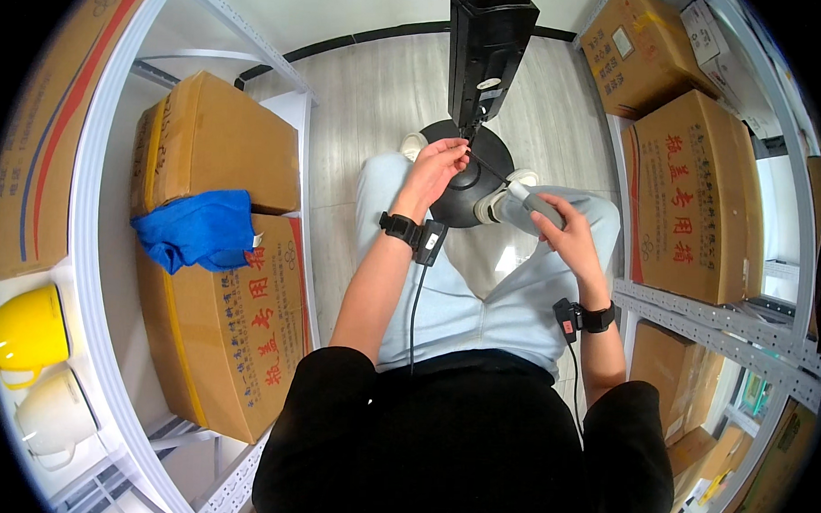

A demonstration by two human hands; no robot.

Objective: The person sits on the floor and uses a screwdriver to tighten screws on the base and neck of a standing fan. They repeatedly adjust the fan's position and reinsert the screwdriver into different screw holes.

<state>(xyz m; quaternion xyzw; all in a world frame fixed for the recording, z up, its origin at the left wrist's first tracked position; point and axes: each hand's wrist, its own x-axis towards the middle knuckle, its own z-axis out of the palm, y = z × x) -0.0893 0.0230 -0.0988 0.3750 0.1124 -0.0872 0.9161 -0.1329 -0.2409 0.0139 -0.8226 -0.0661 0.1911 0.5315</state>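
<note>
A black standing fan point(490, 56) rises in front of me, its round base point(495, 155) on the floor between my feet. My right hand point(565, 233) is closed around the grey handle of a screwdriver point(541, 207). Its thin dark shaft slants up and left to the fan's lower column. There my left hand point(438, 171) is closed in a pinch, fingertips at the shaft's far end. Whatever small thing sits between those fingertips is too small to make out. Black straps with small boxes and cables are on both my wrists.
On the left shelf are cardboard boxes point(225, 141), a blue cloth point(197, 231), a yellow mug point(30, 334) and a white mug point(59, 416). More boxes point(688, 198) fill the metal rack point(715, 330) on the right. My bent legs flank the fan base on the tiled floor point(371, 92).
</note>
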